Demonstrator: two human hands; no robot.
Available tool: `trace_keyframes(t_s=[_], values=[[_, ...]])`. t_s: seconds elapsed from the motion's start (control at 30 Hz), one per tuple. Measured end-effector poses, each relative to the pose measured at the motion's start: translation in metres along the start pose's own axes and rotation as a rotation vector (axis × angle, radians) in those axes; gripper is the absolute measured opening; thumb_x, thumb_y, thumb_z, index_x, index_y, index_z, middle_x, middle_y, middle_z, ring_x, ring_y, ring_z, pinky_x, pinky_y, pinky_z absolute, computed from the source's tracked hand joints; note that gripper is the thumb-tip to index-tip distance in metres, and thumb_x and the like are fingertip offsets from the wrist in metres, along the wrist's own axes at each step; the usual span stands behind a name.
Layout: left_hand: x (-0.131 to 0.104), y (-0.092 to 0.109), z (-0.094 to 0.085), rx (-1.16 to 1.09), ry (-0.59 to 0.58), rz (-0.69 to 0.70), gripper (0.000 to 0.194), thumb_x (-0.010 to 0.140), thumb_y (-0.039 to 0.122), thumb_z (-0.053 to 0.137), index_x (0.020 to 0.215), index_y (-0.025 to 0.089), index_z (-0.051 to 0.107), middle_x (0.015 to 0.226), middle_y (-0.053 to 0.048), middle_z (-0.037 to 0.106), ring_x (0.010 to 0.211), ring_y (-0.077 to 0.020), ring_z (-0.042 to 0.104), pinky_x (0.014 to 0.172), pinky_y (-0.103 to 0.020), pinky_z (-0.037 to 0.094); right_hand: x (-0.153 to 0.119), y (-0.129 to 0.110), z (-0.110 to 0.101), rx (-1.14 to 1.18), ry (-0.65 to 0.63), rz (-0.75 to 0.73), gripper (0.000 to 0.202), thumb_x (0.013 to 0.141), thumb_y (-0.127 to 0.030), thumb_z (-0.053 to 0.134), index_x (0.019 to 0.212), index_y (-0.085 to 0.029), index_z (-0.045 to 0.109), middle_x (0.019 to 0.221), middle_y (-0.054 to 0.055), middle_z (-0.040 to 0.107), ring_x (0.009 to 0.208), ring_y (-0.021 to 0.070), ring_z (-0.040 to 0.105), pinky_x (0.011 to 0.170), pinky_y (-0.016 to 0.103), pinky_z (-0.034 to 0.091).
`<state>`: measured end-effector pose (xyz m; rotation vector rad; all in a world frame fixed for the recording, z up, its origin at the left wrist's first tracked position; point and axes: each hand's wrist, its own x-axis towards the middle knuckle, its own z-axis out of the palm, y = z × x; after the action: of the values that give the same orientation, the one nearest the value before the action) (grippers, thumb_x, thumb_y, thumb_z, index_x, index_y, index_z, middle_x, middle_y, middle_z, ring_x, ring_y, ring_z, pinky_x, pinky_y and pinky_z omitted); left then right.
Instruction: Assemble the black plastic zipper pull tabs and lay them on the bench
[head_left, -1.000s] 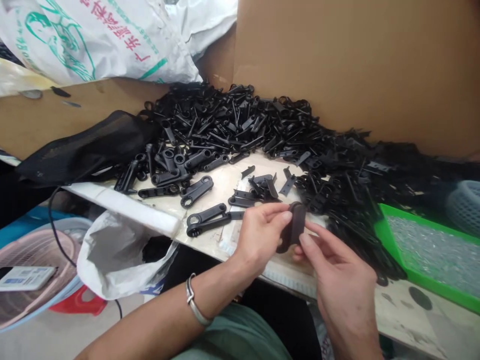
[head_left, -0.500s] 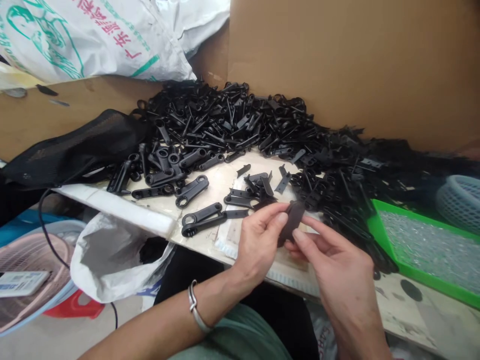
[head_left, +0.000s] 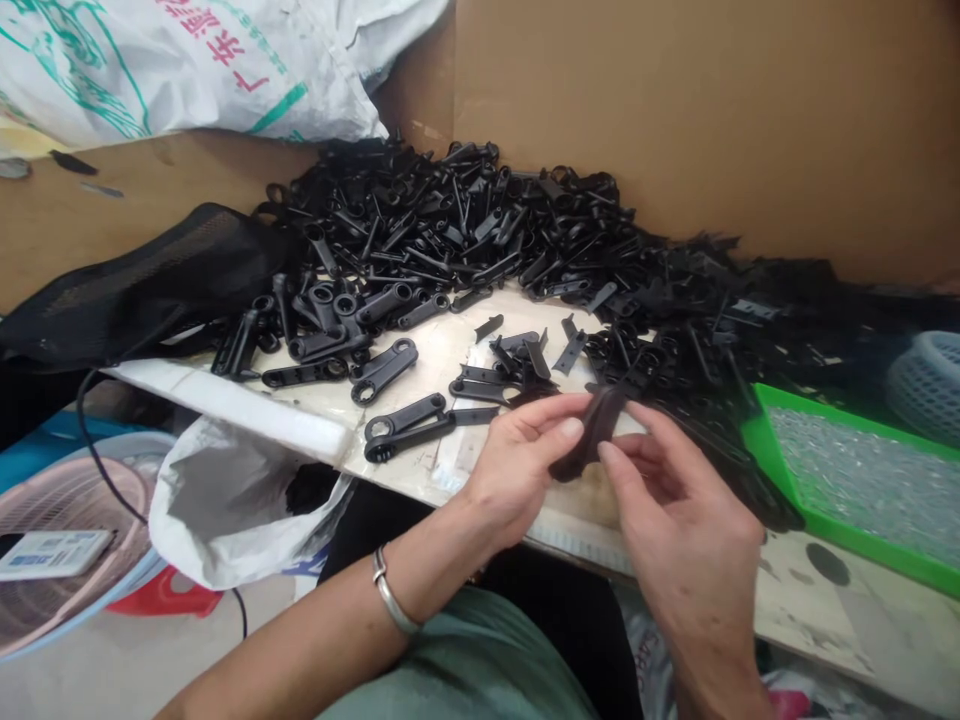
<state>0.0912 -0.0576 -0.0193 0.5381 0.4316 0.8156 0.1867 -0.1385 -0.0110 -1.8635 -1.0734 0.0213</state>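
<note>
Above the table's front edge, a black plastic part [head_left: 592, 437] is held tilted between my two hands. My left hand [head_left: 525, 455] pinches its left side between thumb and fingers. The thumb and forefinger of my right hand [head_left: 675, 490] close on its right side; the other fingers are curled behind. Motion blurs the part, so its fine shape is unclear. Left of my hands lie black lever-like pieces [head_left: 409, 425] with ring ends. Just beyond my fingers are several thin black plates [head_left: 536, 355].
A large heap of black plastic parts [head_left: 450, 220] runs along the back. At right stand a green tray [head_left: 780, 430] of small clear pieces and a blue-grey basket [head_left: 926, 385]. A white sack [head_left: 217, 500] hangs open at the left edge, near a pink basket [head_left: 127, 500].
The black part has turned in my fingers, from its broad flat face to a narrower, edge-on view. Both hands have shifted slightly right in the picture, and the camera view has moved a little.
</note>
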Motion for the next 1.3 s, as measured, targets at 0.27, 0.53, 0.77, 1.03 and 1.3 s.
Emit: trace_keyframes(t_s=[0.27, 0.53, 0.77, 1.03, 1.3], values=[[-0.001, -0.002, -0.001, 0.005, 0.058, 0.022, 0.022, 0.072, 0.015, 0.080, 0.094, 0.019, 0.079, 0.096, -0.005, 0.077, 0.087, -0.0136, 0.068, 0.087, -0.026, 0.050, 0.002, 0.000, 0.003, -0.084, 0.017, -0.169, 0.038, 0.089, -0.033, 0.069, 0.123, -0.017, 0.071, 0.095, 0.006, 0.076, 0.074, 0.0182, 0.070, 0.076, 0.032, 0.058], [-0.001, -0.006, -0.002, -0.003, 0.085, 0.052, 0.025, 0.071, 0.020, 0.082, 0.096, 0.018, 0.080, 0.094, -0.008, 0.078, 0.087, -0.0179, 0.070, 0.093, -0.034, 0.049, 0.006, -0.005, 0.006, -0.009, -0.039, -0.061, 0.042, 0.085, -0.040, 0.070, 0.120, -0.017, 0.074, 0.088, 0.005, 0.077, 0.069, 0.0188, 0.069, 0.071, 0.032, 0.059], [-0.004, -0.007, -0.005, -0.026, 0.130, 0.032, 0.025, 0.072, 0.024, 0.083, 0.096, 0.017, 0.079, 0.094, -0.008, 0.077, 0.091, -0.0196, 0.069, 0.095, -0.035, 0.048, 0.003, -0.002, 0.012, -0.035, -0.045, -0.143, 0.039, 0.089, -0.037, 0.067, 0.121, -0.016, 0.073, 0.089, 0.006, 0.076, 0.069, 0.0182, 0.070, 0.071, 0.030, 0.059], [-0.008, -0.001, -0.003, 0.010, 0.095, 0.032, 0.026, 0.069, 0.018, 0.085, 0.091, 0.014, 0.073, 0.089, -0.007, 0.076, 0.079, -0.0161, 0.070, 0.083, -0.030, 0.053, 0.000, -0.009, 0.010, -0.223, 0.019, -0.436, 0.033, 0.096, -0.026, 0.059, 0.118, -0.005, 0.071, 0.090, 0.012, 0.077, 0.069, 0.0190, 0.072, 0.066, 0.029, 0.059], [-0.010, 0.008, -0.004, 0.290, 0.146, 0.110, 0.021, 0.074, 0.014, 0.077, 0.095, 0.014, 0.076, 0.090, -0.008, 0.078, 0.081, -0.0170, 0.071, 0.075, -0.026, 0.054, 0.006, 0.002, 0.002, 0.156, -0.201, 0.002, 0.044, 0.082, -0.038, 0.074, 0.120, -0.016, 0.071, 0.097, 0.008, 0.078, 0.077, 0.0219, 0.076, 0.075, 0.033, 0.064]])
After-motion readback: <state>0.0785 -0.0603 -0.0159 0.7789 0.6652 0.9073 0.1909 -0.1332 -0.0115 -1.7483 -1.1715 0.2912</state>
